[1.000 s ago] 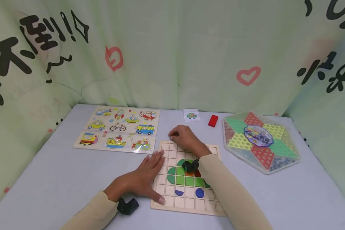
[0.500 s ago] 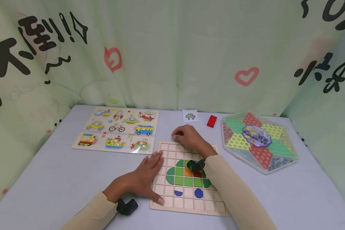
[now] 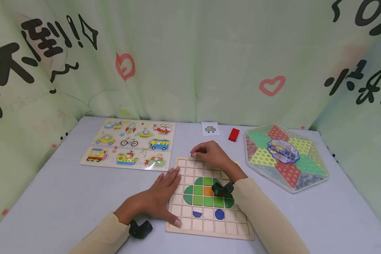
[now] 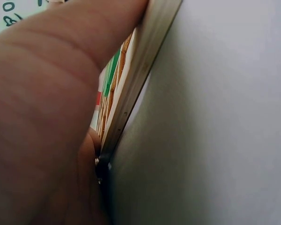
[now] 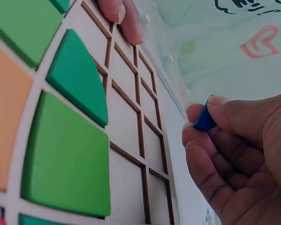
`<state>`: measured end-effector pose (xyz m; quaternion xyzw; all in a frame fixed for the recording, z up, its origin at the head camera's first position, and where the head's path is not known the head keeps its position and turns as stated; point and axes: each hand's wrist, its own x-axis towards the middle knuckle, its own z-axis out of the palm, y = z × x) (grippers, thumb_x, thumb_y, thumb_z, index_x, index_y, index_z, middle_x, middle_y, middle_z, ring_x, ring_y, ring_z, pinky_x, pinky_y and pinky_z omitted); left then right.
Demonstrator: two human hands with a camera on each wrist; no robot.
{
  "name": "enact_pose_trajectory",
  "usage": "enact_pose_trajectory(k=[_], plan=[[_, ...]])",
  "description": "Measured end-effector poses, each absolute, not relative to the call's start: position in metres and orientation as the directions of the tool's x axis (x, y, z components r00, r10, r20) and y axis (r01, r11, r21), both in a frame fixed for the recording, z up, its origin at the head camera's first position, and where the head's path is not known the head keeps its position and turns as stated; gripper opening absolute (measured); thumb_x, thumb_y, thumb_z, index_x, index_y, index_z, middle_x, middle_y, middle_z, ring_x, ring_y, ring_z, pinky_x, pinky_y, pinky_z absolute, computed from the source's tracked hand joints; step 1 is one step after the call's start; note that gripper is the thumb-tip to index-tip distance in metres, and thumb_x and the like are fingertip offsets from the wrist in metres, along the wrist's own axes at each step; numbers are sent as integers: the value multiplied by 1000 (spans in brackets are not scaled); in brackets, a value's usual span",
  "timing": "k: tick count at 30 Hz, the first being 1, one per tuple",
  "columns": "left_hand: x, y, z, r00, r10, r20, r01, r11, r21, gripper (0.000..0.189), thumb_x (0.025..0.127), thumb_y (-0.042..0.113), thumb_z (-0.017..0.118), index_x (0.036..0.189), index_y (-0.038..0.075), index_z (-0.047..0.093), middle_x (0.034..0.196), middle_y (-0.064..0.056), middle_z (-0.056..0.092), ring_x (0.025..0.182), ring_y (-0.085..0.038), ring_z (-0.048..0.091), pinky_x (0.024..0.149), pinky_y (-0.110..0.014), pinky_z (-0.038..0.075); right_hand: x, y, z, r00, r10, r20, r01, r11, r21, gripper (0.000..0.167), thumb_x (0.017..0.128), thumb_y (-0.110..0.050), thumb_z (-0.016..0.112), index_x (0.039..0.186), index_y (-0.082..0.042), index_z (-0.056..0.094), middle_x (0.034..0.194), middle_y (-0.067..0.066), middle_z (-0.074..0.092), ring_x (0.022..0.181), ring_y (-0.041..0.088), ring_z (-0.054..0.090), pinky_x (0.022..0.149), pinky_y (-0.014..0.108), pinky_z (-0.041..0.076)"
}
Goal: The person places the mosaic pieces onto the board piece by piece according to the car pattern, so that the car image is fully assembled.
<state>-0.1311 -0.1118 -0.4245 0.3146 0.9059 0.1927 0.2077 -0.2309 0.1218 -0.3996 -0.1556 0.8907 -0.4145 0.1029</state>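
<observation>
A wooden grid board [image 3: 207,224] lies on the table, holding green, orange and red pieces in its middle. In a row below them are a blue half-circle piece [image 3: 197,214] and a blue round piece [image 3: 219,214]. My left hand [image 3: 155,197] rests with fingers spread on the board's left edge. Just past the board's far edge, my right hand [image 3: 212,155] pinches a small blue piece [image 5: 205,121] between thumb and fingers. The right wrist view shows that piece with a curved edge, partly hidden by the fingertips.
At the back left lies a vehicle puzzle board [image 3: 138,150]. A small pattern card [image 3: 210,129] and a red block [image 3: 234,134] sit behind the grid board. A hexagonal clear game box [image 3: 284,164] stands to the right, with a printed curtain [image 3: 165,70] behind the table.
My right hand has shifted a little to the right, and its wrist has swung right and nearer, uncovering more of the pieces. My left hand stays on the board's edge.
</observation>
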Motion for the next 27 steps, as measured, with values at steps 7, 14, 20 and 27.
enact_pose_trajectory(k=[7, 14, 20, 27], plan=[[-130, -113, -425, -718, 652, -244, 486, 720, 496, 134, 63, 76, 72, 156, 6, 8, 162, -4, -12, 146, -20, -12, 116, -45, -4, -221, 125, -395, -923, -380, -56, -198, 597, -777, 11, 93, -14, 67, 99, -9, 75, 94, 0, 70, 86, 19, 60, 82, 33, 53], [-130, -112, -426, -720, 651, -242, 485, 721, 495, 134, 62, 77, 72, 156, 6, 9, 162, -4, -11, 147, -20, -12, 116, -46, -4, -210, 129, -391, -904, -423, -70, -212, 583, -784, 12, 92, -14, 69, 101, -8, 75, 93, -2, 70, 85, 19, 60, 80, 30, 52], [-131, -111, -426, -722, 644, -253, 474, 727, 497, 133, 62, 76, 72, 157, 7, 9, 163, -3, -11, 147, -20, -13, 116, -46, -4, -197, 134, -390, -869, -494, -43, -267, 539, -799, 13, 91, -11, 69, 102, -4, 74, 94, 0, 70, 83, 17, 60, 79, 29, 52], [-132, -111, -427, -725, 641, -253, 477, 731, 488, 133, 62, 76, 72, 157, 8, 9, 162, -3, -11, 146, -20, -13, 116, -46, -5, -184, 134, -390, -836, -542, -85, -255, 521, -814, 11, 91, -7, 69, 101, -5, 74, 95, -2, 70, 85, 15, 62, 82, 28, 52]])
